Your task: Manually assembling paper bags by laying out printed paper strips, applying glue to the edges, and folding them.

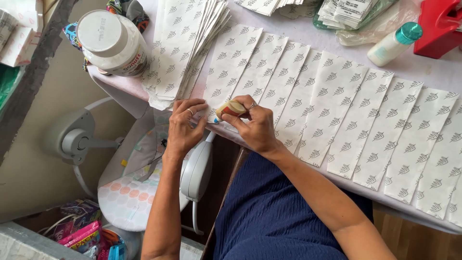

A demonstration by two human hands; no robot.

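1. The right hand (257, 127) was closed around a small glue stick with a red-and-yellow barrel (230, 109). Its fingers (248, 103) wrapped the barrel, and the blue tip pointed down toward the near edge of a sheet.
2. The glue stick lay at the near end of the leftmost white paper sheet printed with grey leaf marks (231, 65), just above the front edge of the white worktop (433, 72).
3. The left hand (185, 127) rested flat beside the glue stick. Its fingers (192, 107) were extended and pressed on the near corner of the same sheet. It gripped nothing.
4. A row of matching printed sheets (375, 125) lay overlapping side by side across the worktop to the right.
5. A loose stack of the same sheets (185, 43) lay to the left of the row, behind the left hand.
6. A white jar with a white lid (113, 43) lay on its side at the worktop's left corner, touching the stack.
7. A small white bottle with a teal cap (394, 43) lay at the far right, next to a red plastic object (440, 24).
8. A grey infant seat with a dotted pad (130, 188) stood on the floor under the left forearm.
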